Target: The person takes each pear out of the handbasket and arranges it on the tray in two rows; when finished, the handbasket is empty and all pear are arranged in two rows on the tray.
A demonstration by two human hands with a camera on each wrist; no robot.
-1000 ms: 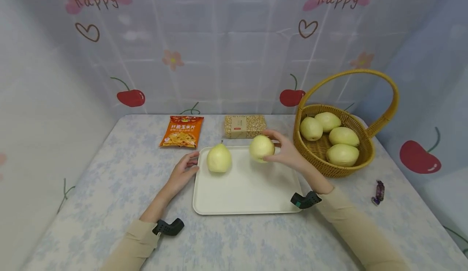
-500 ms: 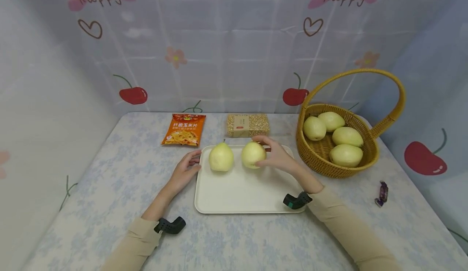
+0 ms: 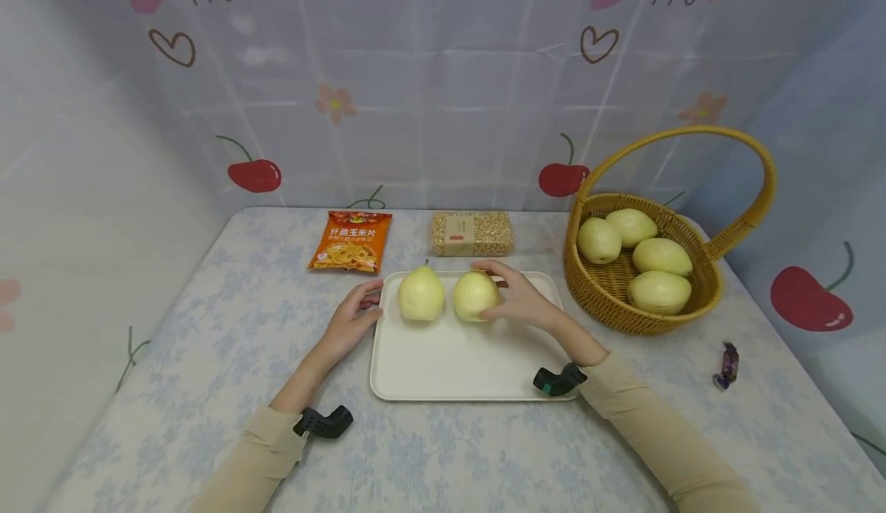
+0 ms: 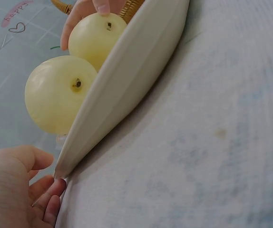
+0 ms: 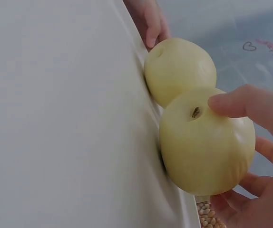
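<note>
Two pale yellow-green pears are side by side at the far left part of a cream tray (image 3: pixel 474 378). The left pear (image 3: pixel 421 294) has its stem up. My right hand (image 3: pixel 519 295) grips the right pear (image 3: pixel 474 296), thumb on the near side and fingers round the back; in the right wrist view the thumb presses beside the dark end of this pear (image 5: pixel 205 147). It sits low at the tray surface. At the tray's left rim, my left hand (image 3: pixel 351 321) touches the edge with loosely bent fingertips, its thumb apart from the rim in the left wrist view.
A wicker basket (image 3: pixel 602 305) with a tall handle stands at the right and holds several pears (image 3: pixel 661 257). Behind the tray lie an orange snack bag (image 3: pixel 351 241) and a pack of corn kernels (image 3: pixel 487 234). A purple wrapped candy (image 3: pixel 727 365) lies at the right.
My right hand has carried its pear left and slightly down, close to the other pear. My left hand stays at the tray's left rim. The whole view has shifted slightly.
</note>
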